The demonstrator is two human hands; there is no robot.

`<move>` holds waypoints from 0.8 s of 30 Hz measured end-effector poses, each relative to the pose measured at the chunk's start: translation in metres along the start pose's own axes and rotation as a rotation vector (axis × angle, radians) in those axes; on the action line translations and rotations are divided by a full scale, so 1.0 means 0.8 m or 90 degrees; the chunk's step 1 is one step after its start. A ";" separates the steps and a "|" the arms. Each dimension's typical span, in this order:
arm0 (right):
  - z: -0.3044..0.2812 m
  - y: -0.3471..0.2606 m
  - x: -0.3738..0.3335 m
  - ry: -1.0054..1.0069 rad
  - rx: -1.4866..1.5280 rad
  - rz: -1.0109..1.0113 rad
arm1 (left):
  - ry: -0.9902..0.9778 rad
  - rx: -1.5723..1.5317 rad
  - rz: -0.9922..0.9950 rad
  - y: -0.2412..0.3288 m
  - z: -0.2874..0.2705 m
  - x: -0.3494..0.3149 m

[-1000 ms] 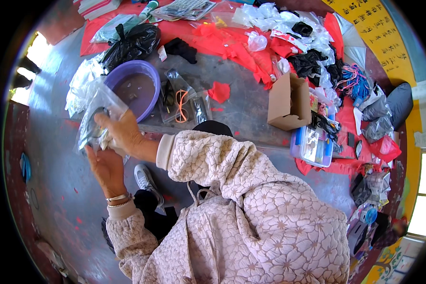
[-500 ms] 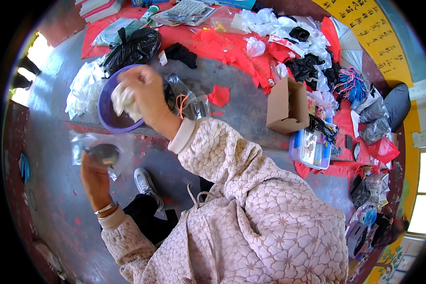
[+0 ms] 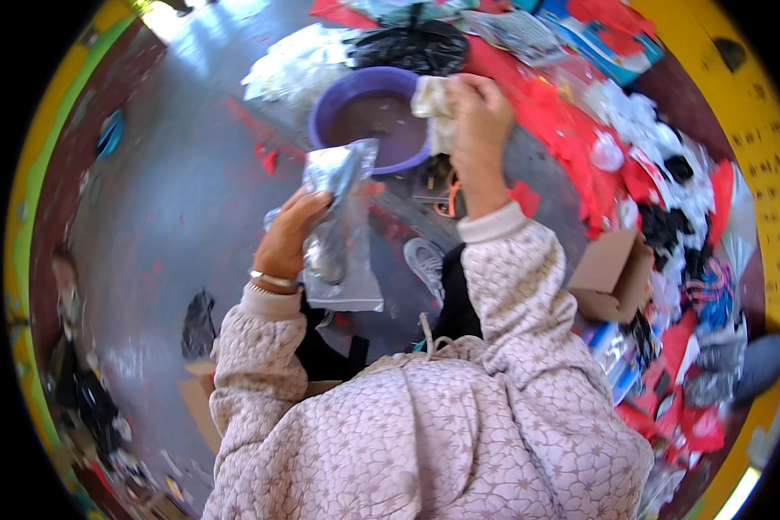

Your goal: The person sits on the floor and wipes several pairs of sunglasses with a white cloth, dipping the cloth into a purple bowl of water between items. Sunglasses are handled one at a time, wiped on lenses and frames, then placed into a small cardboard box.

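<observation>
A clear plastic bag (image 3: 348, 260) hangs from my left hand (image 3: 293, 232), whose thumb and fingers are closed on its side. The bag looks flat and shiny, with something greyish and rounded low inside that I cannot make out. My right hand (image 3: 484, 117) is closed on a crumpled cream-coloured cloth (image 3: 438, 108), held at the right rim of a purple basin (image 3: 318, 113). Murky water with small bits fills the bottom of the basin. Below my right wrist lies an orange-handled tool (image 3: 450, 198), partly hidden, perhaps scissors.
Behind the basin sit a black plastic bag (image 3: 412, 48) and white plastic bags (image 3: 299, 65). Red cloth (image 3: 550, 130) and plastic waste spread along the right. An open cardboard box (image 3: 602, 277) stands on the right, beside a clear tub (image 3: 614, 355). My shoe (image 3: 425, 269) is below the basin.
The view has swung left. My left hand has lifted the plastic bag up near the basin. My right hand has carried the cloth from over the basin to its right rim.
</observation>
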State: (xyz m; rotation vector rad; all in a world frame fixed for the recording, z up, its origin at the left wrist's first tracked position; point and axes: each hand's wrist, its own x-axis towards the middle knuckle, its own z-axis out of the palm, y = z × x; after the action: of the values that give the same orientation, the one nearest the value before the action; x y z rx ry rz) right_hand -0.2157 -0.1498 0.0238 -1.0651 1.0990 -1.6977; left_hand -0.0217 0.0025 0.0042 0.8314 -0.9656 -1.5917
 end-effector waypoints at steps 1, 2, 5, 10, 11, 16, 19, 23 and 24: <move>-0.002 -0.004 -0.006 -0.022 0.084 0.016 | 0.029 -0.084 -0.047 0.012 0.021 0.007; 0.009 -0.010 -0.022 -0.057 0.112 0.042 | 0.061 -0.166 -0.094 0.021 0.027 0.008; 0.037 -0.024 -0.071 -0.277 -0.083 -0.237 | 0.146 -0.053 -0.153 0.006 0.005 -0.001; 0.032 0.007 -0.056 -0.333 -0.364 -0.317 | 0.017 0.066 -0.062 0.025 0.029 -0.002; 0.025 0.012 -0.047 -0.254 -0.486 -0.319 | -0.018 0.042 -0.044 0.026 0.031 -0.002; 0.023 -0.016 -0.045 -0.225 -0.291 -0.237 | 0.073 0.146 -0.096 0.019 0.021 0.003; 0.044 -0.017 -0.096 -0.456 -0.254 -0.361 | 0.053 0.206 -0.072 0.011 0.024 0.003; 0.042 0.014 -0.063 -0.390 -0.533 -0.430 | 0.001 0.282 0.005 0.009 0.017 0.001; 0.036 0.015 -0.050 -0.361 -0.672 -0.386 | 0.045 0.216 -0.030 0.012 0.014 -0.003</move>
State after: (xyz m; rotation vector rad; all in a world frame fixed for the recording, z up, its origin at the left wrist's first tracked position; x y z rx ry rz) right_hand -0.1743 -0.1230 0.0113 -2.5545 1.3618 -0.9795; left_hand -0.0268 0.0053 0.0180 1.1417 -1.1919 -1.4468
